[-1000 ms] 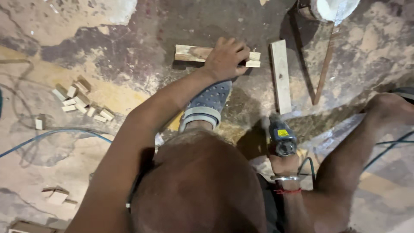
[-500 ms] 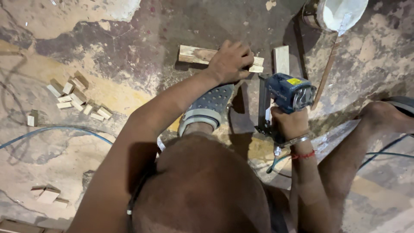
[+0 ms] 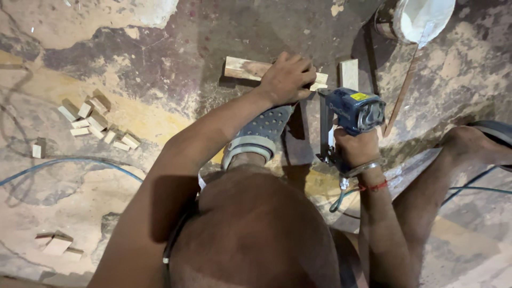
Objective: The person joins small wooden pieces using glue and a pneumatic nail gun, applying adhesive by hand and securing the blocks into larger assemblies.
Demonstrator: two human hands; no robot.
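Clearly left hand [image 3: 288, 79] pins plank [image 3: 242, 68] (saw [image 3: 352, 109] beside).

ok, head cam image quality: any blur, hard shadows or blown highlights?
Head view: mostly sharp; the person's own head fills the lower middle, slightly soft. Hard shadows fall beside the wood plank under the left hand and beside the blue power saw in the right hand. The white bucket at top right is nearly blown out.

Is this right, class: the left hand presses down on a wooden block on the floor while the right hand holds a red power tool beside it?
Not quite. The head view shows the power tool in the right hand is blue, not red. The left hand does press on the wooden block.
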